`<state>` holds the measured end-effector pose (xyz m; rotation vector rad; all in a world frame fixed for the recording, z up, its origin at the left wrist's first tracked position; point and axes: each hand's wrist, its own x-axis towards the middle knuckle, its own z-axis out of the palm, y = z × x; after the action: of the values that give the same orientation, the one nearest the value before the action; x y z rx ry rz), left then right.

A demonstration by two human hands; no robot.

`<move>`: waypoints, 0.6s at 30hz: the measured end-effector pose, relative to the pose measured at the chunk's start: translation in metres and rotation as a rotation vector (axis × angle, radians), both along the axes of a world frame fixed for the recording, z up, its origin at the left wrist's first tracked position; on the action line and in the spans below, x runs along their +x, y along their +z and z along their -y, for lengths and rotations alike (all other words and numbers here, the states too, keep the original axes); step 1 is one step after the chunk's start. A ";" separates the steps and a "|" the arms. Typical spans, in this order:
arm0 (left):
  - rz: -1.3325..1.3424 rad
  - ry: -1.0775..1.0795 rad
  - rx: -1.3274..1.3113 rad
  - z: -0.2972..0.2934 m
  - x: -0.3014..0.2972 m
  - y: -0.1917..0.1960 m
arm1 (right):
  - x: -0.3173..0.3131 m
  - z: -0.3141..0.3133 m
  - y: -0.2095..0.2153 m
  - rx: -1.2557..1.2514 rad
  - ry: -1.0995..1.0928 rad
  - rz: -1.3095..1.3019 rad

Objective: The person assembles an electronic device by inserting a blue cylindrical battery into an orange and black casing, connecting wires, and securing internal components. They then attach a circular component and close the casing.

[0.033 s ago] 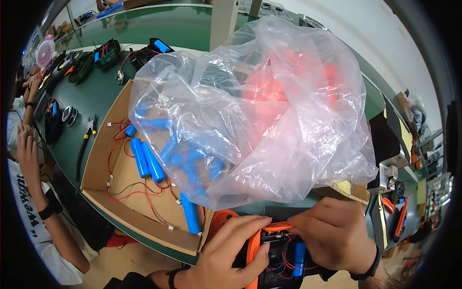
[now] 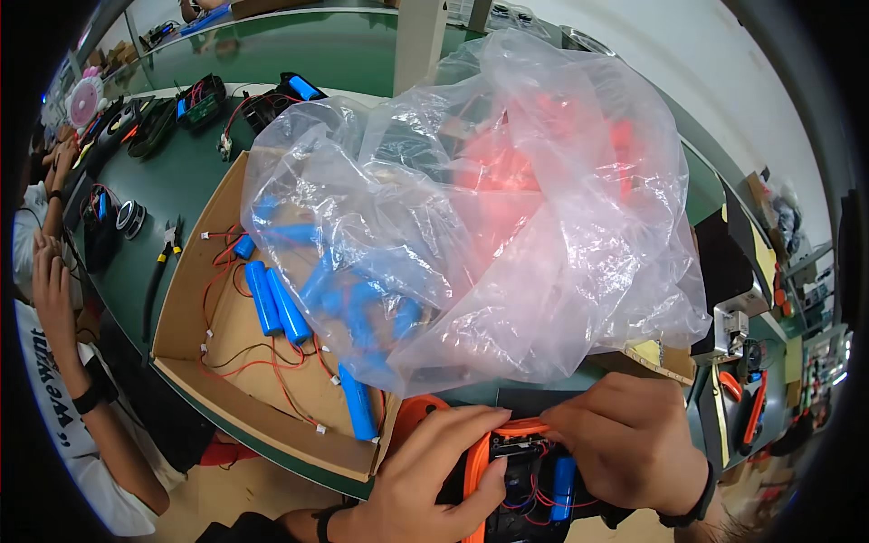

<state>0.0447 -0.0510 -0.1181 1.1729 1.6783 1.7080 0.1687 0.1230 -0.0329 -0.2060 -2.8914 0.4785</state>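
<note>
At the near edge of the bench, my left hand (image 2: 421, 484) grips a black device housing (image 2: 518, 480), fingers over its orange rim and thumb near the inner edge. The orange rim strip (image 2: 525, 425) runs along the housing's far edge. My right hand (image 2: 629, 443) pinches that strip near the far right corner, with its fingers closed. Inside the housing lie thin red and blue wires, part of a circuit board (image 2: 518, 445) and a blue cylindrical battery (image 2: 562, 489). Its right side is partly hidden by my right hand.
A cardboard tray (image 2: 244, 398) holds several blue wired batteries (image 2: 262, 299). Across it lies a large clear plastic bag (image 2: 561, 271) with red items inside. Yellow-black pliers (image 2: 163, 258) and a round speaker (image 2: 131, 218) lie left. A co-worker's arm (image 2: 118, 434) is at far left.
</note>
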 end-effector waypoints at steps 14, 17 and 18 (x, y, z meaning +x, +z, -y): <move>-0.146 0.068 0.042 -0.002 0.000 0.005 | 0.001 0.004 -0.003 0.105 0.024 -0.022; -0.136 0.060 0.025 -0.001 0.001 0.004 | 0.000 0.005 -0.001 0.116 0.020 -0.008; -0.135 0.062 0.015 -0.001 0.001 0.004 | 0.000 0.004 -0.001 0.107 0.030 -0.003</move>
<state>0.0458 -0.0503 -0.1142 1.2816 1.8020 1.7149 0.1686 0.1192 -0.0341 -0.1448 -2.9105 0.3270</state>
